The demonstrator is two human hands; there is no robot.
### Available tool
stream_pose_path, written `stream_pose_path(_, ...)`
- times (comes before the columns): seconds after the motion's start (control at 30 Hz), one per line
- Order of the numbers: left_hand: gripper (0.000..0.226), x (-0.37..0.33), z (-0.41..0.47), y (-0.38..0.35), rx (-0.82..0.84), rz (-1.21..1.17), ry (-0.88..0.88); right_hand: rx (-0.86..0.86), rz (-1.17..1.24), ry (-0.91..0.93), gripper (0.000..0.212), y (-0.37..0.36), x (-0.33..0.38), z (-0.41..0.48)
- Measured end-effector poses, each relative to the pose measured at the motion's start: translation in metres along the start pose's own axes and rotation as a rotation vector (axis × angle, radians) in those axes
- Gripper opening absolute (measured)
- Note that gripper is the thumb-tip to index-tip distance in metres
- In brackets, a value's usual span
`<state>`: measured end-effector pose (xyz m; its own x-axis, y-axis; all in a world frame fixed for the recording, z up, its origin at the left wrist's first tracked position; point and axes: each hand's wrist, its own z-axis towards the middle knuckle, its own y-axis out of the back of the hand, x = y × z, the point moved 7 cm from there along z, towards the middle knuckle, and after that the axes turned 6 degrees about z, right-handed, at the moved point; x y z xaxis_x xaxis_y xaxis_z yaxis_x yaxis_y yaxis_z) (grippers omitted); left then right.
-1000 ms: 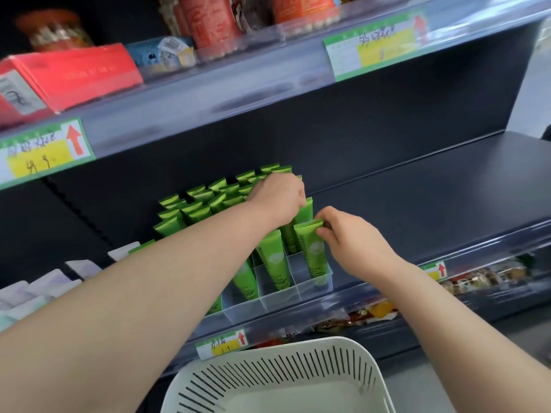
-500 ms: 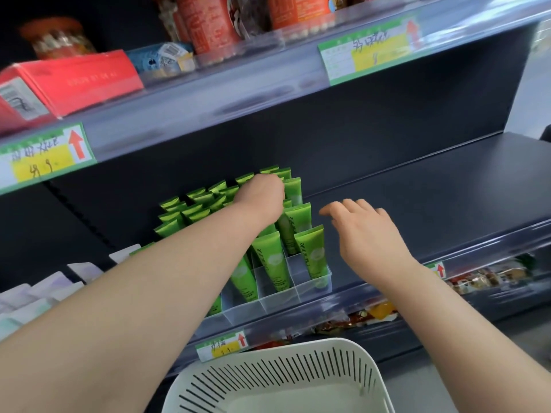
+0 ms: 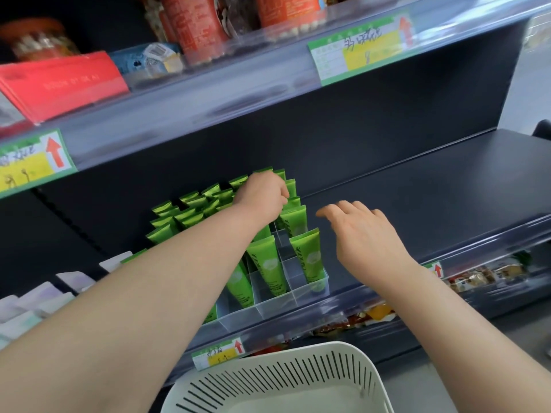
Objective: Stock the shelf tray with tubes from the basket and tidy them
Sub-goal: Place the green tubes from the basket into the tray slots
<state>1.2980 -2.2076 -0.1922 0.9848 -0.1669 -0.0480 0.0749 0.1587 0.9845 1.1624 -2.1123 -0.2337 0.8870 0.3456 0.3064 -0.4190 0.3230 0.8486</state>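
Several green tubes stand cap-down in a clear divided shelf tray on the dark middle shelf. My left hand reaches over the tray to its back right rows, fingers curled down onto the top of a green tube there. Just right of the tray hovers my right hand, fingers relaxed and holding nothing, apart from the front right tube. Below the shelf edge sits the white slotted basket; no tubes show in its visible part.
White and lilac tubes fill the shelf to the tray's left. The dark shelf surface stretches to the right of the tray. A red box and jars stand on the upper shelf. Snack packs lie on the shelf below.
My right hand let go of the front right tube, opened and drew away to the right. My left hand slid from the middle tubes toward the back rows.
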Motion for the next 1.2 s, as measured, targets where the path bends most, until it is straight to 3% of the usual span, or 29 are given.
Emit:
stream_pose_path(0.2, 0.011, 0.031, -0.013, 0.033, -0.058, -0.082, 0.001, -0.156, 0.081, 0.149, 0.024, 0.015, 0.036, 0.010)
stream_pose_path(0.33, 0.009, 0.046, -0.024, 0.032, 0.055, -0.048, -0.058, -0.023, 0.008, 0.341, 0.022, -0.001, 0.080, 0.020)
stream_pose_path(0.53, 0.012, 0.047, -0.036, 0.018, 0.116, 0.005, -0.125, 0.122, -0.092, 0.313, 0.014, -0.023, 0.098, 0.028)
stream_pose_path(0.9, 0.014, 0.043, -0.037, 0.005, 0.081, 0.044, -0.106, 0.199, -0.095, 0.268, 0.021, -0.020, 0.091, 0.028)
stream_pose_path(1.07, 0.018, 0.047, -0.034, 0.001, 0.139, 0.037, -0.119, 0.218, -0.059, 0.193, 0.044, -0.013, 0.082, 0.031)
stream_pose_path(1.2, 0.020, 0.060, -0.027, 0.022, -0.013, -0.002, -0.030, 0.200, -0.034, 0.155, 0.045, -0.012, 0.077, 0.034)
